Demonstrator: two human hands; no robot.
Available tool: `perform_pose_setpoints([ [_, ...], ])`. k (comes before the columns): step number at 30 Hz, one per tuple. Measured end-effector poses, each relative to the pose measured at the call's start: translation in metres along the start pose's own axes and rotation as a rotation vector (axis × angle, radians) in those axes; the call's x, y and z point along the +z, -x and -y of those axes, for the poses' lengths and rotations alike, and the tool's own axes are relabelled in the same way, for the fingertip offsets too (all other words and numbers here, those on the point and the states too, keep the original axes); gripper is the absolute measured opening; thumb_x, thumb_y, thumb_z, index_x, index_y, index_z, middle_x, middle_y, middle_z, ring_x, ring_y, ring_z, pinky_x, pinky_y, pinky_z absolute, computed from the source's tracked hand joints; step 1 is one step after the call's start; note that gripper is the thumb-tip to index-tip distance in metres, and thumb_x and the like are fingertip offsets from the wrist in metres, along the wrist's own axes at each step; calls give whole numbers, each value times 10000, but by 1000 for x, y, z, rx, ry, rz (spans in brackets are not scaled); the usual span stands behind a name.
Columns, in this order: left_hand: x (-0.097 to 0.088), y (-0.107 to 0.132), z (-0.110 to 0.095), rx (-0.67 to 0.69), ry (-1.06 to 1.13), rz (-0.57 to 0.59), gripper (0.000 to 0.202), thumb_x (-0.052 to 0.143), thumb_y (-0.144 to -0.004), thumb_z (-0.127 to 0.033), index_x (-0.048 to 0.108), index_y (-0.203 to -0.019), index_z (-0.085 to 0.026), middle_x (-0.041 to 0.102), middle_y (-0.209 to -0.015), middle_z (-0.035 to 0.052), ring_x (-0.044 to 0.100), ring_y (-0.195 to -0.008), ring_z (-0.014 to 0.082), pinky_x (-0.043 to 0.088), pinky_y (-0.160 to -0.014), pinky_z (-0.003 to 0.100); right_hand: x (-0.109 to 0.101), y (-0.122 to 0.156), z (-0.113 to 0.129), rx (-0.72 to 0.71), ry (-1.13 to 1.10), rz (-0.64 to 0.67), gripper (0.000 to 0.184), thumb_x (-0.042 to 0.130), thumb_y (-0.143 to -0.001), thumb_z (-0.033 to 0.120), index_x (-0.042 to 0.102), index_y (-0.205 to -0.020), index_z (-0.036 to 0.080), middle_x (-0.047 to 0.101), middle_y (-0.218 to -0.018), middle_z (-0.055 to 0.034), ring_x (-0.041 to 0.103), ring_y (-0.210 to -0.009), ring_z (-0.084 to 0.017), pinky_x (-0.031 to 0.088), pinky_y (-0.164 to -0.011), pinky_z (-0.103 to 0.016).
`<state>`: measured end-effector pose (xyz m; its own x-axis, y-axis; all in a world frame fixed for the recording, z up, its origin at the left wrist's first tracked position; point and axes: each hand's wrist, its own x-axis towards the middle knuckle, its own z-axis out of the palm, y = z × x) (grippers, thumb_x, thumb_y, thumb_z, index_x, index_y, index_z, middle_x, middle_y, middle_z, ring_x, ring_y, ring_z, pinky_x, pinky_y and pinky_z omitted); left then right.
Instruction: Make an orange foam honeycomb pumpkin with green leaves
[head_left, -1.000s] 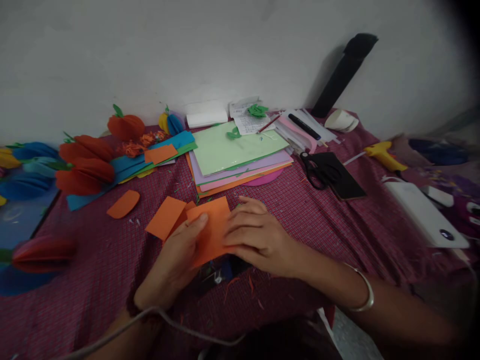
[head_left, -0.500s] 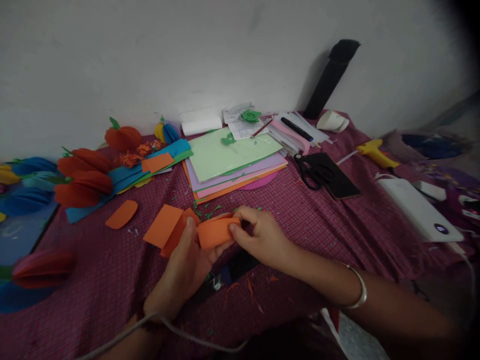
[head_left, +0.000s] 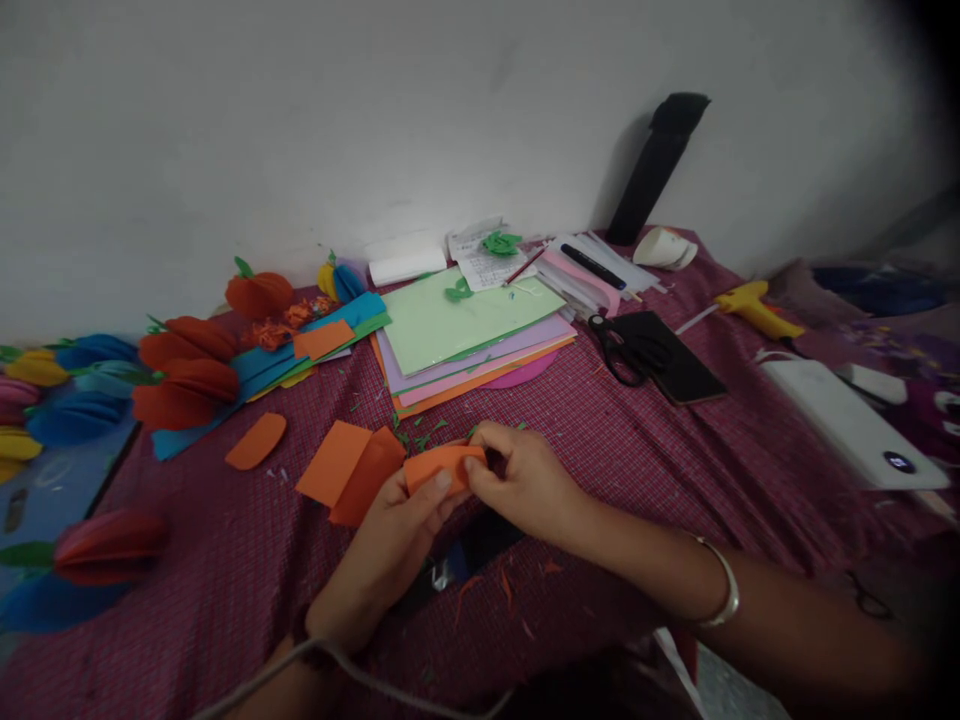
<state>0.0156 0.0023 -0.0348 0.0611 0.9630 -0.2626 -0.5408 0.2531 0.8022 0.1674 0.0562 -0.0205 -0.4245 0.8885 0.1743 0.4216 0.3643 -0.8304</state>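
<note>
Between both hands is a piece of orange paper [head_left: 429, 466], held low over the table. My left hand [head_left: 401, 530] is closed on its left part, the thumb lying across the front. At the right end my right hand [head_left: 525, 480] pinches it between thumb and fingers. Just left of the hands lie folded orange paper pieces [head_left: 337, 463] on the cloth. One loose orange cutout [head_left: 256, 442] with a rounded edge rests farther left. Whether the held paper has several layers, I cannot tell.
A stack of coloured sheets [head_left: 465, 320] lies ahead. Black scissors [head_left: 619, 350], a black pad [head_left: 679, 365], a yellow glue gun [head_left: 759, 308] and a white power bank [head_left: 840, 425] are on the right. Paper pumpkins [head_left: 187, 390] crowd the left. A cable [head_left: 352, 668] crosses my left wrist.
My left thumb has come down from beside the folded pieces onto the front of the held paper. My right hand keeps its pinch. The view has shifted slightly.
</note>
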Motion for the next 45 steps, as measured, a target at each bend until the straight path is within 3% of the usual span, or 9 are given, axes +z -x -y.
perform_pose_setpoints([
  [17, 8, -3, -2, -13, 129, -47, 84, 801, -742, -241, 792, -804, -185, 788, -841, 27, 718, -794, 144, 587, -748, 198, 0, 1, 0, 26, 14, 10, 153, 496, -784, 202, 438, -643, 200, 438, -574, 49, 416, -536, -98, 252, -521, -243],
  [24, 7, -4, -1, 31, 96, -81, 144, 720, -818, -270, 778, -898, -165, 783, -999, 78, 715, -981, 219, 579, -877, 309, -3, -3, -4, -11, -65, -35, 171, 553, -809, 193, 471, -659, 194, 463, -599, 52, 434, -562, -102, 287, -541, -238],
  [30, 5, -1, -5, 56, 68, -113, 160, 720, -813, -282, 779, -888, -153, 784, -1004, 99, 706, -1019, 259, 555, -944, 387, -5, -8, -10, -101, -241, -101, 166, 574, -795, 158, 494, -652, 187, 545, -759, -5, 525, -740, -142, 401, -676, -268],
  [34, 5, -1, -4, 62, 54, -89, 141, 724, -811, -282, 783, -891, -181, 786, -980, 71, 711, -988, 232, 567, -911, 346, -4, -10, -8, 62, -399, -35, 71, 595, -764, 176, 534, -797, 188, 555, -766, 12, 518, -673, -128, 418, -632, -260],
  [37, 3, -2, -1, 48, -7, -113, 145, 738, -800, -302, 785, -892, -201, 786, -944, 49, 718, -925, 210, 583, -835, 299, -6, -11, -6, 114, -456, 23, 170, 608, -753, 178, 545, -911, 184, 568, -801, 18, 519, -677, -118, 415, -620, -246],
  [41, -3, -1, 0, 37, -211, -143, 224, 726, -808, -345, 776, -968, -196, 772, -1006, 56, 705, -941, 224, 572, -797, 293, -10, -11, -5, 133, -400, 166, 46, 586, -799, 207, 557, -789, 173, 497, -656, 49, 447, -591, -101, 344, -546, -229],
  [45, -11, 3, -3, 8, -371, -102, 302, 654, -873, -357, 727, -1134, -225, 751, -1120, 68, 660, -1097, 242, 512, -920, 305, -13, -13, -5, 136, -430, 260, 132, 598, -798, 207, 525, -694, 170, 437, -601, 64, 398, -560, -90, 310, -530, -227],
])
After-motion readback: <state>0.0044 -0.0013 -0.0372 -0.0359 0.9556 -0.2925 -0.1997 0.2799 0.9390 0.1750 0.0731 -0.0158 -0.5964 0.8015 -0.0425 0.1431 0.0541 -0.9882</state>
